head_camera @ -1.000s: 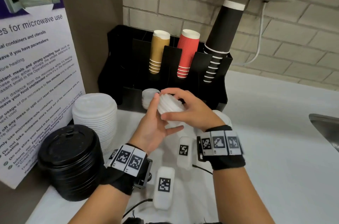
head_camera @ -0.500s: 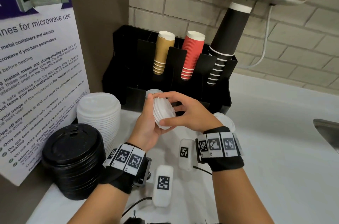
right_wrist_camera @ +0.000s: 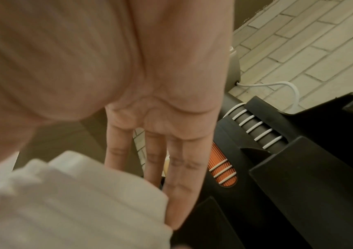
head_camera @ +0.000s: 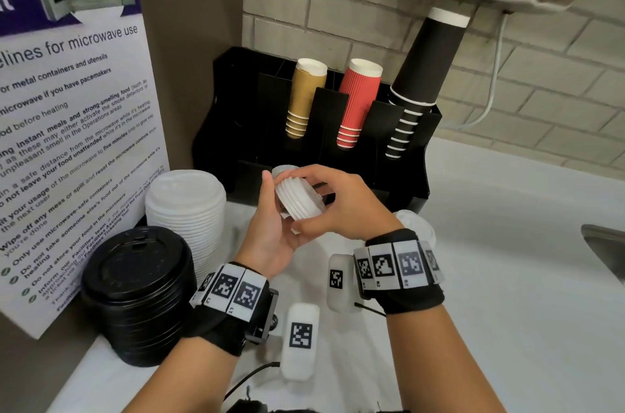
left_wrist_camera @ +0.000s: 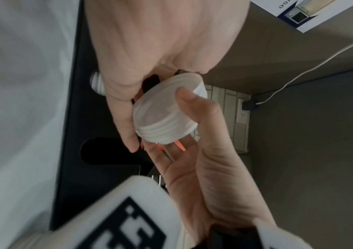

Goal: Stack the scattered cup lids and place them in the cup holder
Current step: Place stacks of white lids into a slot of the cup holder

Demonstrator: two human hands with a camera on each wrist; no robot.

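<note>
A short stack of white cup lids [head_camera: 297, 201] is held on its side in the air between both hands, just in front of the black cup holder [head_camera: 236, 115]. My left hand [head_camera: 277, 213] pinches it, thumb on the flat face [left_wrist_camera: 192, 101] and fingers underneath. My right hand [head_camera: 314, 199] curls over it from the right, its fingers [right_wrist_camera: 175, 168] along the ribbed edge of the lid stack [right_wrist_camera: 75, 202]. A few more small white lids [head_camera: 282, 170] sit in a low front slot of the holder. One loose white lid [head_camera: 417, 225] lies on the counter behind my right wrist.
A tall stack of larger white lids [head_camera: 186, 209] and a stack of black lids [head_camera: 135, 291] stand at the left by a microwave notice [head_camera: 67, 142]. Gold, red and black cups [head_camera: 358, 101] fill the holder's upper slots. A sink edge [head_camera: 605, 243] lies far right.
Both hands have kept hold of the lid stack and turned it between them, and it has risen slightly toward the holder's front.
</note>
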